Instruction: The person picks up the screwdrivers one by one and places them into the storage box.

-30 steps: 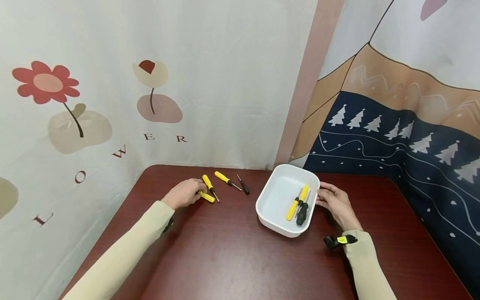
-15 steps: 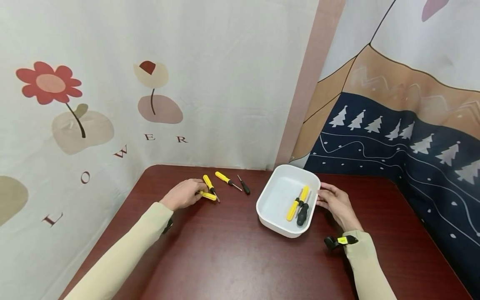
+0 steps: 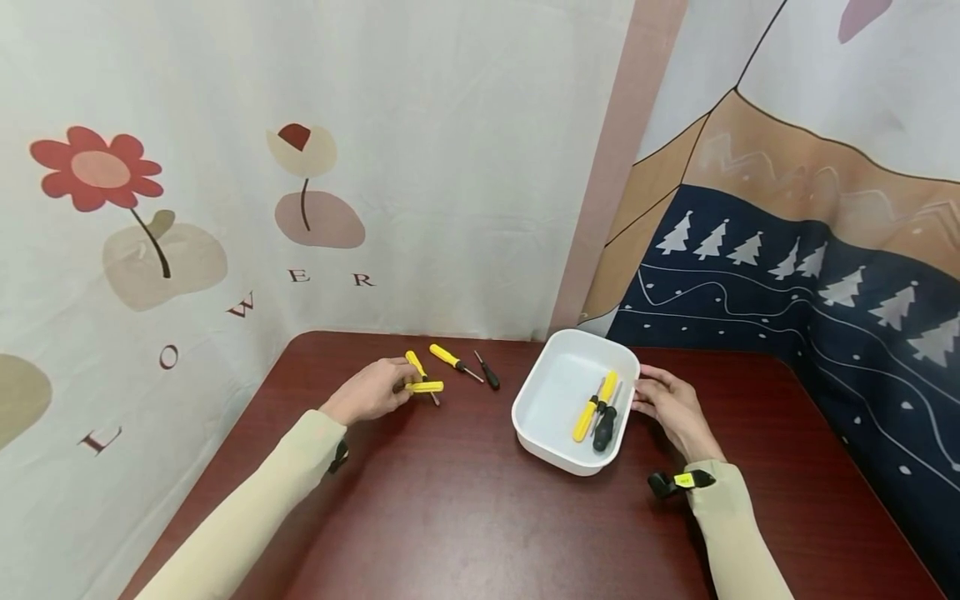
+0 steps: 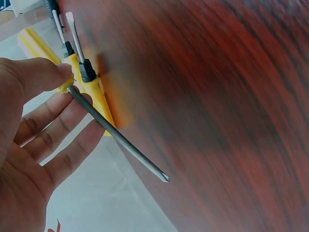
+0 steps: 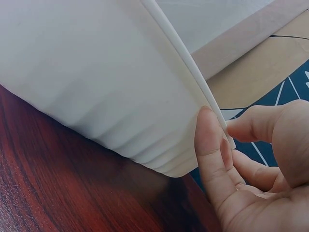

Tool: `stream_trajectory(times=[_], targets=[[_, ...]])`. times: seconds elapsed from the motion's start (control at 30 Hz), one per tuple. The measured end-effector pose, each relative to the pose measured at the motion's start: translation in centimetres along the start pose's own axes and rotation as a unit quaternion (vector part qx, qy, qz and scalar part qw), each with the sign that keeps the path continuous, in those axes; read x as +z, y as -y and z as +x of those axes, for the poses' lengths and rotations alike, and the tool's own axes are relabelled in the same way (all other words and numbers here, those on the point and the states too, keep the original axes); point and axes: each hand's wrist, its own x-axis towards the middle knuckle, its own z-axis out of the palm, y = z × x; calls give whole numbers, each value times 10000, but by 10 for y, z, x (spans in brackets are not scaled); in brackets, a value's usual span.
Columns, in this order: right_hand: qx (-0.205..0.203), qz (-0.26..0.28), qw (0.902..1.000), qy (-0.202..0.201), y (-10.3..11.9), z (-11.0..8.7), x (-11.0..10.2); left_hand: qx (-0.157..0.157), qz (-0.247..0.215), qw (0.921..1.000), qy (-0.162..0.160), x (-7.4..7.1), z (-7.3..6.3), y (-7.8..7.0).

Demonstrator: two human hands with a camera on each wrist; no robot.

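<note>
My left hand (image 3: pixel 371 392) pinches the yellow handle of a screwdriver (image 3: pixel 427 387) between thumb and fingers. Its bare metal shaft, seen in the left wrist view, ends in a cross-shaped tip (image 4: pixel 164 177). Just beyond that hand, a second yellow screwdriver (image 3: pixel 414 359) lies on the table, partly covered by the held one. The right hand (image 3: pixel 678 412) holds the right rim of a white plastic basin (image 3: pixel 551 383), fingertips against its outer wall (image 5: pixel 145 96). Inside the basin lie screwdrivers with yellow handles (image 3: pixel 583 423) and one with a black handle (image 3: pixel 603 432).
Farther back on the dark red table (image 3: pixel 450 500) lie another yellow screwdriver (image 3: pixel 446 356) and a small black-handled one (image 3: pixel 489 375). A printed curtain (image 3: pixel 465 167) hangs directly behind the table's rear edge.
The screwdriver in my left hand has turned and risen, its yellow handle end swinging to the right over the one behind. The right hand and basin stay put.
</note>
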Motion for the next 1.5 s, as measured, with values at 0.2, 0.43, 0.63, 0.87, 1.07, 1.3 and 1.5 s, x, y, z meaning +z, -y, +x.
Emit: stream_trajectory(times=[0.2,0.43,0.63,0.87,1.07,1.3,1.5], targets=[[-67,70,10000,10,1,0,3,16,-260,9994,-223,1,-3,-4],[-63,-64,10000,-37,0,-1,2,157,-546,9967,-580,3,-4,-9],[-35,-119,9999,-60,0,-2,-1,30,-1167,9898,-816,5,-4,-14],[-36,59,10000,23,2,-3,1,-276,-1505,9845,-860,9,-5,-17],[-30,72,10000,-41,0,-3,1,-387,-1722,9785,-1066,7,-3,-20],[-51,24,10000,14,0,-3,0,-416,-2160,9685,-1164,9,2,-28],[-67,43,10000,24,-1,-1,-2,-508,-2539,9576,-1261,10,8,-34]])
